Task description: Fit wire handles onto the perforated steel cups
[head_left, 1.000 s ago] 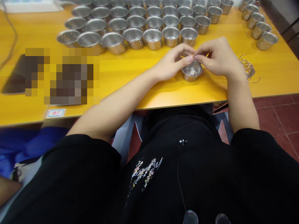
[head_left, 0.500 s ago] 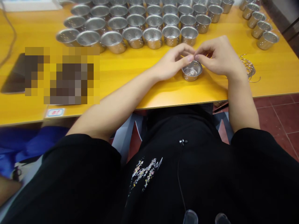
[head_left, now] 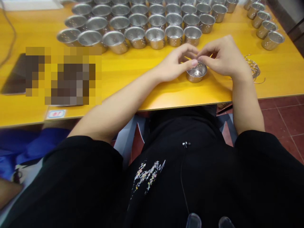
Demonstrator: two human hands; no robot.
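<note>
A small perforated metal cup stands on the yellow table near its front edge. My left hand is at the cup's left rim, its thumb over the rim and its fingers curved behind. My right hand is at the cup's back right, thumb and forefinger pinched together at the rim. The fingertips of both hands nearly meet above the back rim. Whatever lies between them is too small or hidden to make out. A tangle of thin metal wire pieces lies just right of my right wrist.
Rows of similar metal cups fill the back of the table. Another line of cups stands at the right. A dark flat object and a blurred-out item lie at the left. Part of another person shows at the lower left.
The cup between my hands has shifted slightly right and its rim has turned or tilted a little. My hands have stayed nearly in place, still close together at the rim.
</note>
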